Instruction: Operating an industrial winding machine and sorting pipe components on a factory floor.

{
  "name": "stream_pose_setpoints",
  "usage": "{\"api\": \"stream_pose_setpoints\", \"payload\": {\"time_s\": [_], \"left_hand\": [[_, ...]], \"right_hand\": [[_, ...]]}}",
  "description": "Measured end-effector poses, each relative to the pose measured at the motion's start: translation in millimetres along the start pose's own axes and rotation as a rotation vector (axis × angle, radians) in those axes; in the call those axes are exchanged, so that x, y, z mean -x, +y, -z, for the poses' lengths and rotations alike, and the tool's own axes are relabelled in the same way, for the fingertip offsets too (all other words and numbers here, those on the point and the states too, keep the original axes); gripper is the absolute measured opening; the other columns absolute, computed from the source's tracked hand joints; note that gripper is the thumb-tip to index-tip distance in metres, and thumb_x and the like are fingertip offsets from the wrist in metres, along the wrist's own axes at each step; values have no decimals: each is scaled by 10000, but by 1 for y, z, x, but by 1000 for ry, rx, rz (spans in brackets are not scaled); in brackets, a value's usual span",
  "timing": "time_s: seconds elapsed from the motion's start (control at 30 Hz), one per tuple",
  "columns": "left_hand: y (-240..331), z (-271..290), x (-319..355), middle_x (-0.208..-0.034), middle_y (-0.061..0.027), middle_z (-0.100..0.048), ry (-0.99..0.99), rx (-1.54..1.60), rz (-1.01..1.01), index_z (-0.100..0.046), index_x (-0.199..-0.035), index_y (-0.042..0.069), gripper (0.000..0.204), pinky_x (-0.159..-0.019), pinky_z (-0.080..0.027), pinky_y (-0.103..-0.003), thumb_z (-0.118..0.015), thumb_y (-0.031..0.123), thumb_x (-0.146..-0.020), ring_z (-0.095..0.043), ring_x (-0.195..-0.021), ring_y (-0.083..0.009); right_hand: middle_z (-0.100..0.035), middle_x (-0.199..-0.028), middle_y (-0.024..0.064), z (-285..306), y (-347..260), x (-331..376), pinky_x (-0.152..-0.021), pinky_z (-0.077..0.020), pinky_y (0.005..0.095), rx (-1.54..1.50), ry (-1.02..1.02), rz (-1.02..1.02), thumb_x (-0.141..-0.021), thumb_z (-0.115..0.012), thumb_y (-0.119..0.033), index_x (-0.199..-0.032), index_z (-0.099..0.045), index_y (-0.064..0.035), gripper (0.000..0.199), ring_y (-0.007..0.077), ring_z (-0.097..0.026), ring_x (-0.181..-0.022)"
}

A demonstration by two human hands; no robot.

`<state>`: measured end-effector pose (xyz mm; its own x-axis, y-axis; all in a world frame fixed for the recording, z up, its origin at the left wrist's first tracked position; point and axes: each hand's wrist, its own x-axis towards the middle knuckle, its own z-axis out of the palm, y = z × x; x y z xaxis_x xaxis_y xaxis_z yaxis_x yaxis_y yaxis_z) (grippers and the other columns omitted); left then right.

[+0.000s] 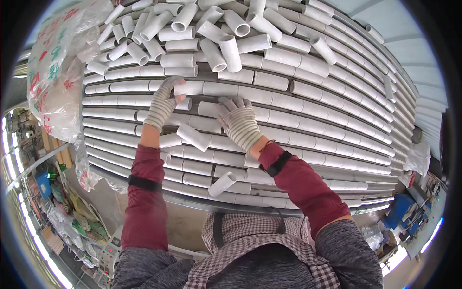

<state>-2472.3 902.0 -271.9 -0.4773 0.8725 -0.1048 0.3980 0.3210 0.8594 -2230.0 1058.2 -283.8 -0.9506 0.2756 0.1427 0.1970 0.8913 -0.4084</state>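
Rack (337, 159) of loose white tubes (192, 19)

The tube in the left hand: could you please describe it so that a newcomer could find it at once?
Start at the wide rack of white tubes laid in rows, with a loose pile at its top. Just below that pile, the gloved left hand grips a short white tube by one end. Unlike its neighbours, it has fingers around it.

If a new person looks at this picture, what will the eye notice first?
First, the wide rack filled with long rows of white tubes, with a loose pile of tubes at its top. At the centre, the gloved left hand grips one short tube, and the gloved right hand rests on the rows.
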Motion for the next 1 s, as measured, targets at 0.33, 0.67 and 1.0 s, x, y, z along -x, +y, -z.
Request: {"api": "stream_pose_setpoints", "payload": {"time_s": [0.33, 0.67, 1.0], "left_hand": [[-4, -2, -7, -1273, -171, -565, 5, -358, -100, -538, -1272, 83, 504, -1010, -467, -428, -718, 126, -803, -534, -1178, -386], [21, -41, -15, -1234, -148, -560, 33, -950, -47, -598, -1230, 115, 540, -934, -467, -435, -724, 119, -705, -525, -1155, -349], [51, -60, 112, -1424, -221, -423, -176, -582, -96, -527, -1335, 107, 573, -1096, -316, -536, -698, 274, -815, -380, -1312, -435]], "right_hand": [[-604, -1201, 55, 35, 98, -33, -952, -440, 438, 206, 18, -232, -818, -681, -209, -1157, -634, -161, 346, 290, -561, -1110], [-566, -1274, 132, 31, 81, -43, -970, -427, 488, 27, -58, -308, -769, -683, -139, -1232, -602, -140, 471, 355, -507, -1187], [-340, -1504, 220, 149, 271, 184, -1162, -295, 457, 305, 536, -1319, -825, -717, -397, -1445, -379, -78, 774, 381, -312, -1402]]}}
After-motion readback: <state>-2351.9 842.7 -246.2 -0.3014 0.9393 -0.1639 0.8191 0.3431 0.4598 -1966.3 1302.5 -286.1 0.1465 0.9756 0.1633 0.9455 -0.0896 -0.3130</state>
